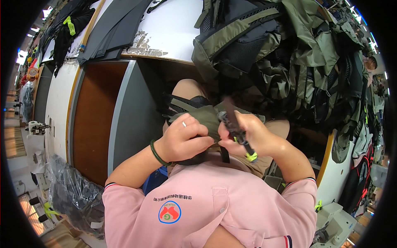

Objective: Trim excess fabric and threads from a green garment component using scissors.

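Note:
My left hand, with a ring and a dark green wristband, is closed with its fingers curled on the dark fabric of an olive and black backpack across my lap. Close beside it, my right hand is closed around a slim black tool with a yellow-green end. The tool's far end is dark and smeared by motion, so its exact kind does not show. Thumb and finger of the right hand come near the left fingertips, over the fabric. A black strap hangs below the hands.
Olive and black backpacks are heaped on the worn white table, hanging over its front edge. Grey sheets lie to the left. Below is a grey panel; clear plastic bags and a sewing machine flank me.

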Tool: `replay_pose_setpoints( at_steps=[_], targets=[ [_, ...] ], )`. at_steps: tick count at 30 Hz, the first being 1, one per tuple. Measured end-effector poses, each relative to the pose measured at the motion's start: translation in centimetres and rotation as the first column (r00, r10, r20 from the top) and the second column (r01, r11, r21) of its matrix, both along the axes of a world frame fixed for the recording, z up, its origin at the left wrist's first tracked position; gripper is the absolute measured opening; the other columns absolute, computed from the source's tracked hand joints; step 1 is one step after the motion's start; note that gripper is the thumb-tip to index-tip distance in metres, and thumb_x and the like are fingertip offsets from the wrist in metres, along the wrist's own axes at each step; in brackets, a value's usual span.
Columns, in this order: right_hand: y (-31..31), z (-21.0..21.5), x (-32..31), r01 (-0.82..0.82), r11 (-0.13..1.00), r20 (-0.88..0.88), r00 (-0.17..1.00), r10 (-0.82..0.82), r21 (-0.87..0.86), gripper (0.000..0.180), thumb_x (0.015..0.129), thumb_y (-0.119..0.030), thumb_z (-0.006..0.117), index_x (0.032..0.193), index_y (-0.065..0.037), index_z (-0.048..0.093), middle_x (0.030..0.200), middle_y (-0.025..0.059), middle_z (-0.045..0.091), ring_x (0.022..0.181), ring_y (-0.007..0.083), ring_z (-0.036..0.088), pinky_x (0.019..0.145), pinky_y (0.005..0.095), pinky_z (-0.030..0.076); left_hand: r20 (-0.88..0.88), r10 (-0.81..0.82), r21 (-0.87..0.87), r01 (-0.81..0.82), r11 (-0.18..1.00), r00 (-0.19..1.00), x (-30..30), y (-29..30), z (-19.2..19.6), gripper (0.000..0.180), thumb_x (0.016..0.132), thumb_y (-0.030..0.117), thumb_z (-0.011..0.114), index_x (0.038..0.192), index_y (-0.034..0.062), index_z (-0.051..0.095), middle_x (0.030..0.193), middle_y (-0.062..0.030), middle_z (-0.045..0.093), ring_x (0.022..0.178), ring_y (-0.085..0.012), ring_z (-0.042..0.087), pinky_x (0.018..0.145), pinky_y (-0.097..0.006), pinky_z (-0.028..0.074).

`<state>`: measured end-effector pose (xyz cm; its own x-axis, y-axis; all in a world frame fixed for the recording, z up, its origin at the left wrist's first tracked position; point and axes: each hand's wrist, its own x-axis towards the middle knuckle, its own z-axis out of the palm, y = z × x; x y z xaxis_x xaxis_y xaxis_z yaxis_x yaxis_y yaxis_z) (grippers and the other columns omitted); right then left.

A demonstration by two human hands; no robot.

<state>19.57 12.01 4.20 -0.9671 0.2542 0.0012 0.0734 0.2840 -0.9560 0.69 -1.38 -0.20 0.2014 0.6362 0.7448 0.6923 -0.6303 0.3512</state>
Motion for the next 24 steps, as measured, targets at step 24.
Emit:
replay_pose_setpoints(
  at_steps=[24],
  targets=[
    [0.3,-3.3,1.3,0.046,0.941,-0.144,0.99,0.003,0.334,0.033,0.062,-0.003,0.083,0.086,-0.004,0.06,0.077,0.0057,0.057,0.076,0.0271,0.054,0.084,0.0379,0.044,0.038,-0.002,-0.238,0.011,0.971,0.999,0.2,0.2,-0.3,0.02,0.069,0.007,0.075,0.087,0.0088,0.066,0.084,-0.0028,0.058,0.069,-0.0199,0.054,0.06,-0.032,0.042]
  ],
)
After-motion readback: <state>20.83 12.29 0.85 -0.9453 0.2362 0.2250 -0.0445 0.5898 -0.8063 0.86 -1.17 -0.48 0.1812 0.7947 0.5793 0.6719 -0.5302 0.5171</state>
